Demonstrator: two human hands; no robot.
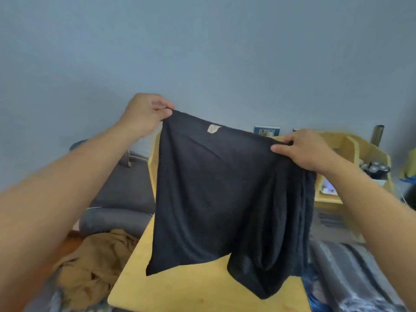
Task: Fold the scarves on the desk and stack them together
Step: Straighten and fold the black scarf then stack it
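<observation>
Head view: the left hand (147, 112) pinches one top corner of the black scarf (216, 194), fingers curled round the cloth. The right hand (302, 148) grips the opposite top corner, lower than the left. The scarf hangs between both hands, spread in the air above the yellow desk (198, 287); bunched folds hang below the right hand. A pale label (212, 128) sits near its top edge. Below the left forearm lies a crumpled brown cloth (94, 264), beside the desk
</observation>
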